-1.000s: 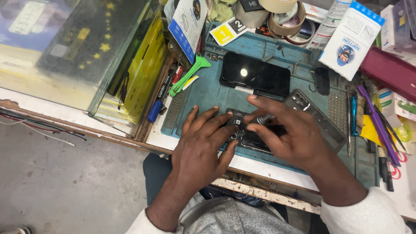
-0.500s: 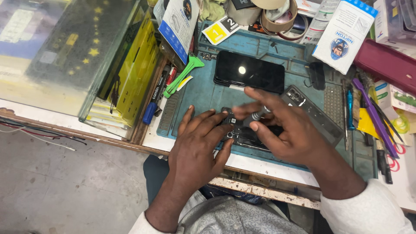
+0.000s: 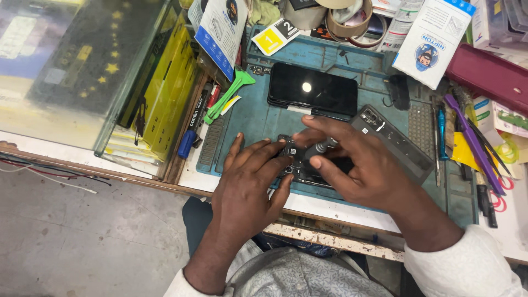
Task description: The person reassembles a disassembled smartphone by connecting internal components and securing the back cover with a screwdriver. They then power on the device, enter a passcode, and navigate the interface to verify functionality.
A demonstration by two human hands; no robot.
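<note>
An opened phone body point(image 3: 300, 165) with its circuit boards showing lies on the blue repair mat point(image 3: 258, 118). My left hand point(image 3: 247, 184) rests flat on the phone's left end, fingers spread, pinning it down. My right hand point(image 3: 357, 170) pinches a small grey screwdriver point(image 3: 320, 147) between thumb and fingers, its tip down on the phone's insides. A detached black screen point(image 3: 312, 91) lies just beyond. A dark phone back cover point(image 3: 393, 140) lies angled under my right hand.
A glass display case point(image 3: 82, 71) stands at the left. A green pry tool point(image 3: 228, 93) and a blue-capped pen point(image 3: 190, 132) lie at the mat's left edge. Tape rolls point(image 3: 344, 19), white packets point(image 3: 432, 41), a maroon case point(image 3: 487, 74) and purple and blue tools point(image 3: 473, 137) crowd the back and right.
My right hand lifted its fingers off the phone and now holds the screwdriver upright on it. My left hand stayed in place. The view shifted slightly.
</note>
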